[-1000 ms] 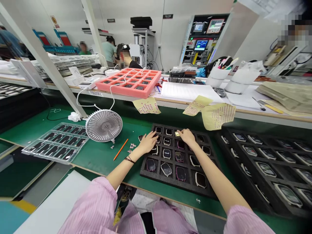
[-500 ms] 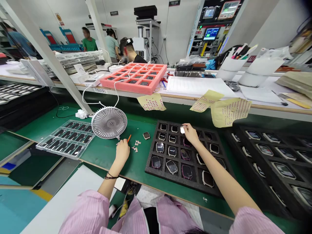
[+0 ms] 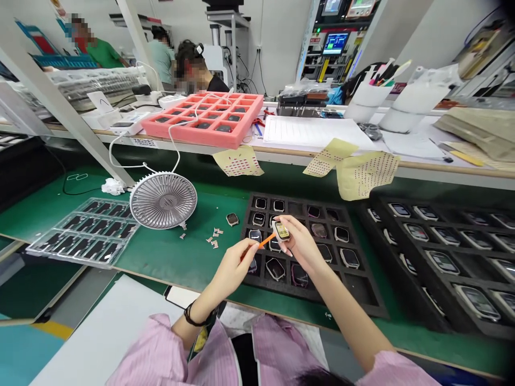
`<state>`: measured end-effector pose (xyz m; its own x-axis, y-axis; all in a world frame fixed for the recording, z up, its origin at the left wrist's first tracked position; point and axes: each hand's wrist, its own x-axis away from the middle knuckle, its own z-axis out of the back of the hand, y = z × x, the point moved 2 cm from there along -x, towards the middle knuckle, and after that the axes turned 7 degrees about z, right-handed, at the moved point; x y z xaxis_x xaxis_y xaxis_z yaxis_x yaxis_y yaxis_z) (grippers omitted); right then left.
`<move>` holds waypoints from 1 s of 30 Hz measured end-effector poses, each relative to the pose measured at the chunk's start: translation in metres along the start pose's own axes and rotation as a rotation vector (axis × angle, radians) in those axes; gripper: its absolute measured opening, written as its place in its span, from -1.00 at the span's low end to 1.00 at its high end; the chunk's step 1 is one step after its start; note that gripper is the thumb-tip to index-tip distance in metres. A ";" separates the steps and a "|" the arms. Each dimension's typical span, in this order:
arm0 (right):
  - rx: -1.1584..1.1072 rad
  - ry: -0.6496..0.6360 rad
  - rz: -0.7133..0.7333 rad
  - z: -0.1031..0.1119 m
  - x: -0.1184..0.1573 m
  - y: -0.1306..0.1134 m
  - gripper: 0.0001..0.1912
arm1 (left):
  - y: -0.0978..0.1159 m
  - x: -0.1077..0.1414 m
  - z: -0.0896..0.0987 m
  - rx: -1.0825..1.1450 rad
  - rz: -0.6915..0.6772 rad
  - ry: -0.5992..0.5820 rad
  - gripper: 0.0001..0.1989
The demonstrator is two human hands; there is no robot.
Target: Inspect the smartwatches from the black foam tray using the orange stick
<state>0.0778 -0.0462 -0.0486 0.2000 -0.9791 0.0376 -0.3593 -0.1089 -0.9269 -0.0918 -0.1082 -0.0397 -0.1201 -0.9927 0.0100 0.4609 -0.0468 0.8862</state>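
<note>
Over the black foam tray (image 3: 364,287) of watches, my right hand (image 3: 301,244) holds a watch (image 3: 282,231) whose screen is lit with yellow and digits. Pinched in my left hand (image 3: 237,262) is an orange stick (image 3: 267,240), its tip at the left edge of that watch. Several other watches sit in the tray's compartments, some partly hidden by my hands. Left of the tray, one watch (image 3: 232,219) lies on the green table (image 3: 161,268) near several small light pieces (image 3: 215,244).
A round fan (image 3: 163,201) stands left of centre, beside a clear tray (image 3: 86,230) of dark parts. More foam trays (image 3: 436,284) of watches lie at the right. A red foam tray (image 3: 237,140) rests on the shelf. Other people are beyond the shelf.
My left hand has moved right with the orange stick, from beside the fan to the watch. My right hand has moved slightly left and down, and its watch now shows a lit screen. The view has shifted.
</note>
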 end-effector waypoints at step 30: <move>-0.031 -0.047 0.066 -0.002 0.012 -0.003 -0.72 | -0.011 -0.005 -0.006 0.174 0.094 -0.024 -0.61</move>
<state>0.0796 -0.0575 -0.0442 0.2176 -0.9752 -0.0416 -0.4012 -0.0505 -0.9146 -0.0907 -0.1029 -0.0524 -0.1057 -0.9887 0.1061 0.3121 0.0683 0.9476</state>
